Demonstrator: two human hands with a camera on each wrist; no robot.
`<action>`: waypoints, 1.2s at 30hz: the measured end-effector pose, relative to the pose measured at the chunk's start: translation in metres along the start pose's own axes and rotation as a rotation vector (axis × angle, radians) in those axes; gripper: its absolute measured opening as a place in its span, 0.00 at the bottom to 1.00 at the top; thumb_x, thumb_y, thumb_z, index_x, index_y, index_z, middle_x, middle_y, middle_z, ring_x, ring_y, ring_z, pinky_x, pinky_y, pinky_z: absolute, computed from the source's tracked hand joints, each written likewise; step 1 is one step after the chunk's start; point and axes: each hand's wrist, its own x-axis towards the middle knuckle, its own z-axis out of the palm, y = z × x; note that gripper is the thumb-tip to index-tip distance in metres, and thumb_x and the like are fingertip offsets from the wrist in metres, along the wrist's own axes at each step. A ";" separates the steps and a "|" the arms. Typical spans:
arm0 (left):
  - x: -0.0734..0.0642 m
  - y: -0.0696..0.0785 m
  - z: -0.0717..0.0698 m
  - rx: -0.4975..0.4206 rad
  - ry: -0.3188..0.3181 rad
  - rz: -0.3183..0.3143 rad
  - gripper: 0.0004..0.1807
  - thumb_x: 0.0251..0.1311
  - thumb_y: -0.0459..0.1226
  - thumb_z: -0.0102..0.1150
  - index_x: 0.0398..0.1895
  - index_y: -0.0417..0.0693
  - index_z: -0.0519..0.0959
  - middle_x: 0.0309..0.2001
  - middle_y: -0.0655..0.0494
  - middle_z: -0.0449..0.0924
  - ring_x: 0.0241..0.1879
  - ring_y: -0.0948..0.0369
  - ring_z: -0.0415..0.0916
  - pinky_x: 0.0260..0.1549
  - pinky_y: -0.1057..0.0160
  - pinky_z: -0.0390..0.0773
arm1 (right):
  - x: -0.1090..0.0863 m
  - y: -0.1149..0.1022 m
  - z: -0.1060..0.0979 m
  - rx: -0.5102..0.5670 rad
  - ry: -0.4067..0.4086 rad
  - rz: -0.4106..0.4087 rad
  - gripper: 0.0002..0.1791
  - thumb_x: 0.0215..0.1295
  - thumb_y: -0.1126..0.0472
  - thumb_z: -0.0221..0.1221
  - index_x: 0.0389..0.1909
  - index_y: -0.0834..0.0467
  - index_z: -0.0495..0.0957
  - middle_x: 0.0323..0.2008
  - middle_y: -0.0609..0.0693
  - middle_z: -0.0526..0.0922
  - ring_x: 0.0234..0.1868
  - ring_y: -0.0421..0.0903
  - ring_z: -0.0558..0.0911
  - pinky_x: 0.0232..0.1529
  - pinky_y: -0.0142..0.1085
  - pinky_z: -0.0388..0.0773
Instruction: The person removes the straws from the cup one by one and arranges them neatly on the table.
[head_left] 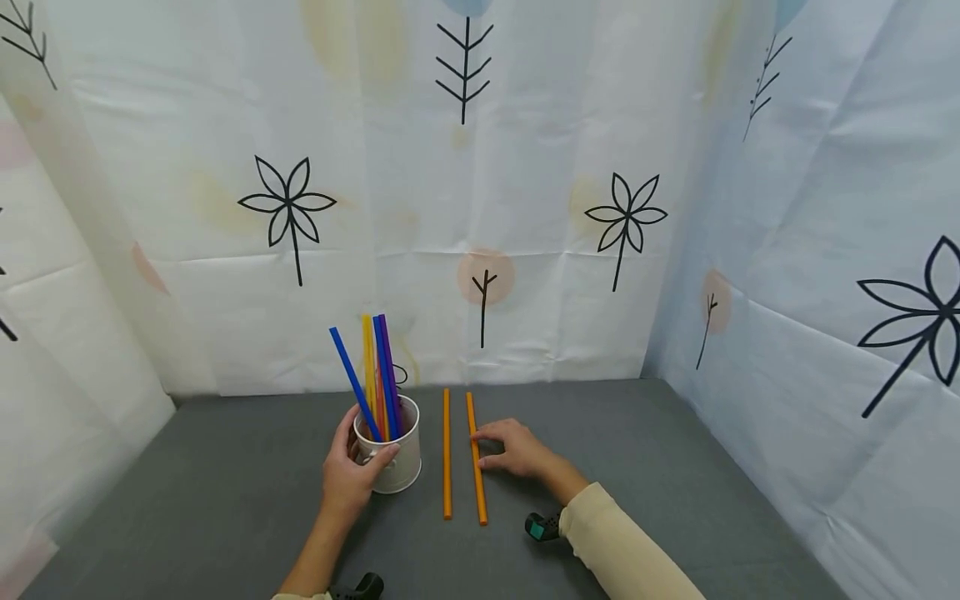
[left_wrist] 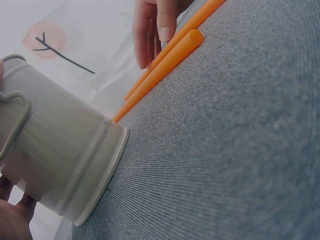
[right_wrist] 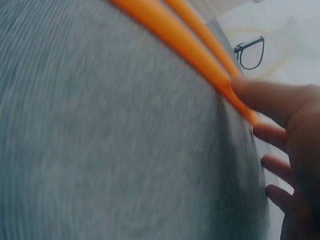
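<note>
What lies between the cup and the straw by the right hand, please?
Another orange straw lies there on the table, as the head view shows.

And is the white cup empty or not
Not empty: several coloured sticks poke up out of the white cup in the head view.

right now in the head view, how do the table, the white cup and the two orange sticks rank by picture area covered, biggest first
1. Table
2. White cup
3. Left orange stick and right orange stick: too alike to rank
</note>
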 end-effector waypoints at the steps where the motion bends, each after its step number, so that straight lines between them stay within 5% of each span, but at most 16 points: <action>1: 0.000 0.000 0.000 0.002 -0.001 -0.001 0.45 0.53 0.38 0.72 0.73 0.44 0.59 0.67 0.37 0.64 0.65 0.41 0.63 0.64 0.40 0.60 | -0.001 0.001 0.000 -0.006 -0.021 -0.006 0.25 0.64 0.52 0.64 0.61 0.58 0.76 0.62 0.55 0.74 0.65 0.59 0.67 0.63 0.61 0.60; 7: 0.001 0.000 -0.001 0.011 -0.005 -0.018 0.45 0.53 0.39 0.72 0.73 0.45 0.58 0.67 0.38 0.63 0.65 0.42 0.63 0.64 0.40 0.59 | -0.002 0.005 0.003 -0.036 -0.086 0.001 0.30 0.64 0.47 0.62 0.65 0.52 0.73 0.68 0.53 0.68 0.71 0.60 0.58 0.65 0.63 0.55; 24: 0.002 0.005 -0.002 -0.014 -0.015 -0.037 0.45 0.53 0.32 0.72 0.72 0.40 0.58 0.67 0.35 0.62 0.65 0.41 0.62 0.65 0.41 0.59 | 0.013 -0.001 0.009 -0.023 -0.040 0.021 0.31 0.63 0.45 0.63 0.65 0.52 0.73 0.68 0.52 0.68 0.71 0.61 0.57 0.66 0.63 0.51; 36: -0.010 0.044 -0.002 -0.018 -0.009 0.001 0.42 0.53 0.29 0.70 0.70 0.34 0.59 0.65 0.31 0.64 0.64 0.38 0.63 0.63 0.39 0.60 | 0.018 -0.001 0.009 -0.017 -0.071 0.017 0.30 0.63 0.45 0.63 0.65 0.51 0.73 0.69 0.50 0.68 0.72 0.59 0.56 0.67 0.61 0.49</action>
